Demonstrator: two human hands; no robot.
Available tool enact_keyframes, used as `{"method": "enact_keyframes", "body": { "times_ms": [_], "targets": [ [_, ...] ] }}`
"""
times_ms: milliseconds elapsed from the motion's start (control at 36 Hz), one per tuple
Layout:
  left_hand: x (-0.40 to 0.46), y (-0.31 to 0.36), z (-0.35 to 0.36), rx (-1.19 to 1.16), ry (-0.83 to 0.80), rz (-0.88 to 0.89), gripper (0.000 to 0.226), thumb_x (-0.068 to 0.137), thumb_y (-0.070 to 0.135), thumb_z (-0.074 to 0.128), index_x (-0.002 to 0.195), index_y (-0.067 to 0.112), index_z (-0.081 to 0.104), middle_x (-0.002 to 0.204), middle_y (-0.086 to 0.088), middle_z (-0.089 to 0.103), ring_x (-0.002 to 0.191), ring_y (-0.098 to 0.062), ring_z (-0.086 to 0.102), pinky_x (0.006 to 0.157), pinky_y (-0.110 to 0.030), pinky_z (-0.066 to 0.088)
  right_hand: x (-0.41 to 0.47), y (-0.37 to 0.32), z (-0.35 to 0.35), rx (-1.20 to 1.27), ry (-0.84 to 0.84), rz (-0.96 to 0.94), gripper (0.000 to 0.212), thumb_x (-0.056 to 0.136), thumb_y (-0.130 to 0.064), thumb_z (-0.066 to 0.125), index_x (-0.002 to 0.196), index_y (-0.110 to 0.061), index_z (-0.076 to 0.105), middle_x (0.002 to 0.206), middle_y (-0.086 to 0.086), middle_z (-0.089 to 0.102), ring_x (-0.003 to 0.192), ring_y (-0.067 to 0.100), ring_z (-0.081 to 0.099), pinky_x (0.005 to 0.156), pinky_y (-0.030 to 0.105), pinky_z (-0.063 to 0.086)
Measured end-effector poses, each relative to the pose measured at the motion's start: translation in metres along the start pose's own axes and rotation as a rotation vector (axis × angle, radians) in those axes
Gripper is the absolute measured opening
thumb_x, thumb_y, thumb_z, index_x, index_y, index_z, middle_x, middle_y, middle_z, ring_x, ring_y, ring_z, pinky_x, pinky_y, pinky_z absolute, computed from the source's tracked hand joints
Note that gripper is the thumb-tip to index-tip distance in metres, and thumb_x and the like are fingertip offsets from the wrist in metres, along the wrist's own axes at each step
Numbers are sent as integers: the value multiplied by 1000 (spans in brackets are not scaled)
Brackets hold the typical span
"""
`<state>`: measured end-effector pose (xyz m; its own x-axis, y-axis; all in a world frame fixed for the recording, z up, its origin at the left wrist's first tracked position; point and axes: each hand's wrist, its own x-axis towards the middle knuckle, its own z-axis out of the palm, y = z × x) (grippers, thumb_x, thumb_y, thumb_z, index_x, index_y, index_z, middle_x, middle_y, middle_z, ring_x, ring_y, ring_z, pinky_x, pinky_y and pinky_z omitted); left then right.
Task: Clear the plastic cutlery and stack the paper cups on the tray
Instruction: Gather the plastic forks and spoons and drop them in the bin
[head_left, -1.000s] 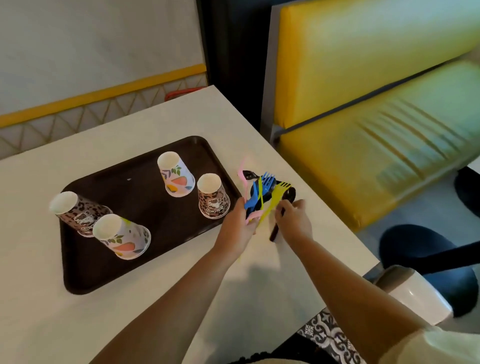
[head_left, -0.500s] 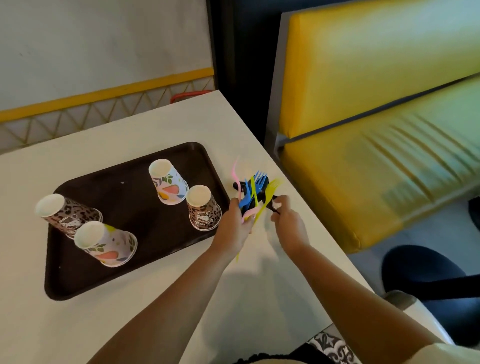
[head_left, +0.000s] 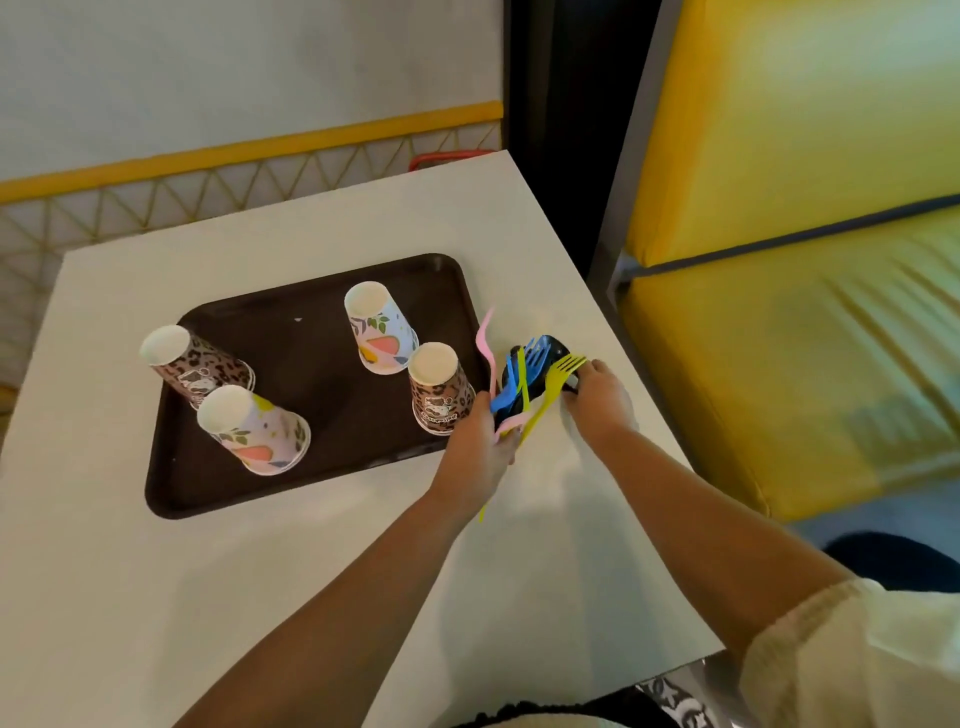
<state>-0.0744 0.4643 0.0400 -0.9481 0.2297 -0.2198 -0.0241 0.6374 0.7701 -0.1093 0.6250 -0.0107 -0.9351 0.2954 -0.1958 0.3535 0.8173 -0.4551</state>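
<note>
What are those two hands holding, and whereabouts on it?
The left hand grips a bunch of plastic cutlery by the handles, heads fanned upward. The right hand pinches a black piece at the bunch's right side; which part is hidden.

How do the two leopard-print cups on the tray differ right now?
The left leopard cup stands at the tray's left end, close beside a floral cup. The right leopard cup stands at the right edge, next to the left hand gripping the cutlery bundle. Both are upside down, unstacked, with the same brown print.
</note>
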Motion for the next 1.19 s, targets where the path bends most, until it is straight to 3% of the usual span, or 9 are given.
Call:
{"method": "enact_keyframes", "body": {
  "times_ms": [333, 500, 611, 694, 778, 833, 917, 1028, 1194],
  "targets": [
    [-12, 2, 14, -114, 16, 20, 33, 92, 11, 55, 124, 5, 48, 82, 2, 55, 59, -4, 52, 52, -9, 41, -38, 9, 5, 73, -105, 118, 27, 93, -19, 45, 110, 1, 52, 117, 19, 54, 110, 35, 51, 86, 35, 40],
    [-27, 8, 21, -161, -82, 80, 32, 92, 11, 54, 123, 6, 48, 99, -14, 64, 62, -14, 55, 59, -22, 44, -87, 5, -6, 825, -4, 405, 17, 98, -14, 36, 88, -11, 49, 74, 7, 50, 58, 17, 45, 55, 29, 40],
    [-38, 19, 29, -161, -160, 128, 31, 92, 15, 56, 121, 6, 48, 106, -14, 65, 72, -22, 61, 70, -30, 48, -125, 1, -20, 1251, 47, 481, 23, 98, -11, 32, 84, -19, 48, 67, 0, 39, 50, 11, 35, 50, 24, 42],
    [-47, 30, 41, -164, -223, 188, 30, 93, 17, 57, 120, 6, 48, 106, -14, 65, 73, -22, 62, 70, -30, 51, -147, 6, -28, 1403, 127, 483, 20, 99, -29, 38, 87, -20, 51, 69, -2, 38, 46, 8, 31, 48, 23, 34],
    [-61, 42, 58, -176, -294, 268, 31, 93, 15, 56, 122, 4, 48, 105, 0, 58, 76, -10, 55, 59, -11, 42, -169, 21, -33, 1508, 204, 463, 36, 96, -49, 39, 103, -19, 58, 75, -3, 48, 52, 7, 32, 53, 23, 32],
    [-72, 51, 72, -168, -349, 289, 36, 94, 18, 56, 126, 5, 47, 104, 6, 50, 89, -8, 50, 67, -10, 37, -183, 33, -35, 1526, 274, 462, 41, 94, -51, 42, 117, -21, 57, 81, -2, 54, 59, 8, 40, 58, 24, 36],
    [-91, 66, 97, -164, -454, 306, 36, 94, 19, 55, 127, 10, 46, 106, 4, 57, 95, -15, 61, 72, -17, 44, -207, 55, -39, 1456, 413, 490, 37, 91, -47, 51, 119, -24, 55, 105, 5, 65, 86, 21, 56, 70, 33, 43],
    [-120, 86, 133, -144, -607, 371, 35, 94, 23, 55, 128, 16, 48, 113, -4, 65, 98, -18, 64, 78, -28, 51, -240, 89, -52, 1537, 599, 521, 31, 97, -37, 46, 122, -19, 52, 105, 7, 66, 89, 23, 60, 74, 34, 50],
    [-162, 108, 189, -141, -776, 451, 37, 93, 17, 56, 130, 19, 49, 103, 9, 58, 91, -3, 56, 66, -1, 42, -289, 144, -59, 1578, 778, 590, 27, 100, -30, 39, 121, -20, 53, 111, 6, 67, 105, 22, 62, 93, 39, 48]
  ]
}}
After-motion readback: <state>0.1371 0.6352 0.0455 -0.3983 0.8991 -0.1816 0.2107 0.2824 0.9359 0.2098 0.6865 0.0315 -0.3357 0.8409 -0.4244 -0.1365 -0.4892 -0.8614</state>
